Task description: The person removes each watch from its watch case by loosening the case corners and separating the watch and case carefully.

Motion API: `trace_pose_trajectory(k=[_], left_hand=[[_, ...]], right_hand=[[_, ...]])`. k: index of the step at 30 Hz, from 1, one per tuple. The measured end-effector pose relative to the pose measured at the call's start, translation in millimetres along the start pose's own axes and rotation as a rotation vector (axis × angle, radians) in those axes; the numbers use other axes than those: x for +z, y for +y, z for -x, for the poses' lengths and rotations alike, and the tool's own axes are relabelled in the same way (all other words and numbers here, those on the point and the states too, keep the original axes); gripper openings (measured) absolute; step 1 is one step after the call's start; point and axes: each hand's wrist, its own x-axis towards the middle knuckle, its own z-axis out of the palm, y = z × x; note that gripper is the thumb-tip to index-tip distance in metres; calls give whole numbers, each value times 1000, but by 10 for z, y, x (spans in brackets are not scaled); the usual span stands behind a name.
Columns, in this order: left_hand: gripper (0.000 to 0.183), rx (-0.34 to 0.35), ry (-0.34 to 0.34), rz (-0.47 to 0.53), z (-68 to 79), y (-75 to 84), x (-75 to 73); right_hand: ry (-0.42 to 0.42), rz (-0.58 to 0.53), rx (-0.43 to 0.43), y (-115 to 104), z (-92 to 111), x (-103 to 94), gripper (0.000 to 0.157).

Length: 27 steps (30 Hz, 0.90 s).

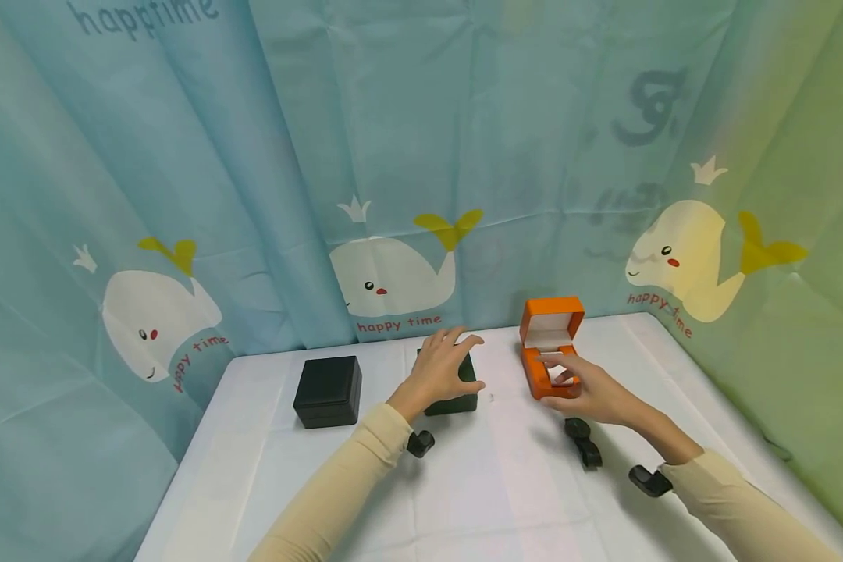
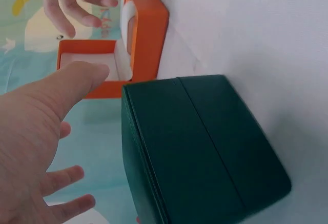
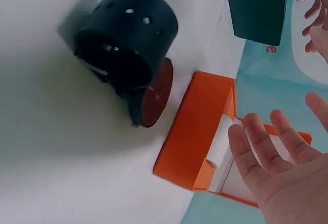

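My left hand (image 1: 437,373) hovers over a closed dark green box (image 1: 453,405), fingers spread and holding nothing. The left wrist view shows the box's leather-like lid (image 2: 200,147) with a seam across it, beside the thumb. My right hand (image 1: 593,392) is over an orange box (image 1: 529,376) whose lid stands up at the back. White lining and a white cushion show inside the orange box, partly behind the right fingers, which are loosely bent around nothing. Just in front of it lies a black wristwatch (image 1: 581,442); its looped strap (image 3: 130,29) has holes.
A closed black box (image 1: 327,393) stands to the left on the white-covered table (image 1: 492,499). Behind the table hangs a blue-green curtain (image 1: 534,140) printed with whales, and it continues along the right side. Small black wrist devices (image 1: 650,481) sit under both sleeves.
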Motion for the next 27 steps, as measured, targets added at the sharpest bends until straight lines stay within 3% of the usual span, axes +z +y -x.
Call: trace_pose_trajectory(k=[14,27], left_hand=[[73,32,22,57,192,-223,-43],[75,9,47,152,374,-416,-35]], right_hand=[[-59,-42,-21,-123,-253,88,72],[-54,33,-71,-216,-475,200,72]])
